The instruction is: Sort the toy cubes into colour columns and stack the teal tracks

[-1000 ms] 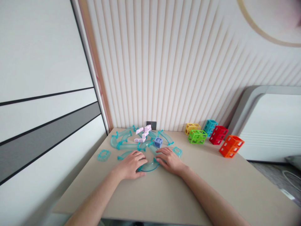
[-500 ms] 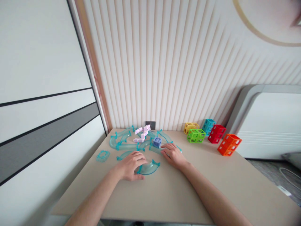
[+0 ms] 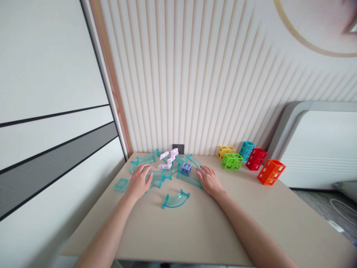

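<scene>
My left hand (image 3: pixel 139 181) reaches over the translucent teal track pieces at the left, fingers stretched out and thumb apart; whether it touches them is hard to tell. My right hand (image 3: pixel 209 180) lies palm down beside the right end of a teal track piece (image 3: pixel 189 181), fingers loosely spread. Between the hands, nearer to me, a curved teal track piece (image 3: pixel 176 201) rests alone on the table. Behind it stand a small blue-violet cube (image 3: pixel 186 169) and pale purple zigzag pieces (image 3: pixel 169 161) among the other tracks. A square teal piece (image 3: pixel 121 185) sits left of my left hand.
At the right of the table (image 3: pixel 178 234) stand yellow (image 3: pixel 225 151), green (image 3: pixel 232 161), blue (image 3: pixel 247 150), red (image 3: pixel 256 159) and orange (image 3: pixel 271 172) open-frame blocks. A ribbed wall (image 3: pixel 178 74) with a dark socket (image 3: pixel 178 149) rises behind; a white cabinet (image 3: pixel 55 67) flanks the left.
My left hand has moved from the lone curved track piece leftward and away from me, over the other tracks. The curved piece stays put. My right hand has shifted slightly right.
</scene>
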A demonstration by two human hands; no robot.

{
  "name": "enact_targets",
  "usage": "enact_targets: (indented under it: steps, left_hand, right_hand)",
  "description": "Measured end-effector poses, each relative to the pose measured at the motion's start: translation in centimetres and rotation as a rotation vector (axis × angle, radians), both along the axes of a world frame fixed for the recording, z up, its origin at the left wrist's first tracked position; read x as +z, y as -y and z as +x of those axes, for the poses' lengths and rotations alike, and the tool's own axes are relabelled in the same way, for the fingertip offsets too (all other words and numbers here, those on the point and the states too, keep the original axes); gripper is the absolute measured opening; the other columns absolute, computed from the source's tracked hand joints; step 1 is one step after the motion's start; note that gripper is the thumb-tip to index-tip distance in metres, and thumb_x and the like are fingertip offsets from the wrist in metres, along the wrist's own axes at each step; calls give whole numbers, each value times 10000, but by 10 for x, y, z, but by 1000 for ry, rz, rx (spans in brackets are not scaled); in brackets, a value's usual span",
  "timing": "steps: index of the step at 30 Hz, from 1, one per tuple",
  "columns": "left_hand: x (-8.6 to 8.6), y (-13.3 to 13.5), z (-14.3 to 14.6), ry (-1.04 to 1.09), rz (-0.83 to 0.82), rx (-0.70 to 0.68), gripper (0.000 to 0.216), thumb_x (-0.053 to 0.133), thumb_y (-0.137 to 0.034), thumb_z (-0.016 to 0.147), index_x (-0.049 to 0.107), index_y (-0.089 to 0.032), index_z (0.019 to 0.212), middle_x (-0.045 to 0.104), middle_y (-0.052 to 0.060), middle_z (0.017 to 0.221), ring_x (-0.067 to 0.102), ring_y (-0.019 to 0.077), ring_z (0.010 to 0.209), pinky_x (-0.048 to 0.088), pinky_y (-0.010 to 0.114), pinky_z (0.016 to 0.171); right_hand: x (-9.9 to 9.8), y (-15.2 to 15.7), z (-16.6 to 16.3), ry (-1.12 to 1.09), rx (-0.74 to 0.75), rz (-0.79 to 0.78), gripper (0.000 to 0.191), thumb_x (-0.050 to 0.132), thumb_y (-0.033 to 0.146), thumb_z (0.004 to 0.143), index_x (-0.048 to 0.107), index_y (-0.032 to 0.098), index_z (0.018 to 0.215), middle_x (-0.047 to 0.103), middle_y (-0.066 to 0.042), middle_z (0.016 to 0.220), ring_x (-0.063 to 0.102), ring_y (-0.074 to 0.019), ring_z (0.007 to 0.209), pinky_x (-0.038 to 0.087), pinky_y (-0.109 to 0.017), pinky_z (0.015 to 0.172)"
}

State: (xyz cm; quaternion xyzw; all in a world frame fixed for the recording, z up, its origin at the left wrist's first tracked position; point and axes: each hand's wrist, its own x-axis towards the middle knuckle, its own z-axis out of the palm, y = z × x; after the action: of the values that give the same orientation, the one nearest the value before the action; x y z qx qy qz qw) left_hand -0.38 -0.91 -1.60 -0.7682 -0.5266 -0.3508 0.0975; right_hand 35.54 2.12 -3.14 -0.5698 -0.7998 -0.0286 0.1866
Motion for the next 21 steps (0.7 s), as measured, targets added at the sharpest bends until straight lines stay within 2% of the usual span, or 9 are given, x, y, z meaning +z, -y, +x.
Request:
enact_targets:
  steps: [6,11,19,21]
  left_hand:
    - [-19,-6,-4,19,-119,10,313,471,-284,941,566,-189,1224,654,121,1201,616,292,1147,504,480,1004]
    - [-23,-5,1,32,-210,-40,339,497,-238,919,557,-199,1251,653,112,1222,629,270,1149,505,458,1007]
    - [-28,-8,0,-10,-193,-55,343,490,-199,912,592,-208,1239,657,95,1210,634,254,1142,514,426,1003]
    - [-31,-10,-2,2,-168,-19,366,474,-179,910,583,-208,1258,659,95,1217,636,248,1142,521,415,996]
  right_hand:
    - [6,3,-1,-3,-22,-2,428,328,380,1060,696,226,1212,702,-70,1259,545,-226,1280,360,-361,1099]
    - [7,1,1,-11,-106,7,375,403,353,1028,715,202,1172,734,-97,1177,592,-250,1214,392,-370,1047]
    - [7,-1,4,-27,-183,17,308,490,284,959,763,214,1081,762,-92,1074,652,-244,1081,442,-344,947]
    - [8,-1,4,-37,-186,17,301,493,272,957,770,218,1063,768,-84,1061,656,-243,1073,449,-335,929]
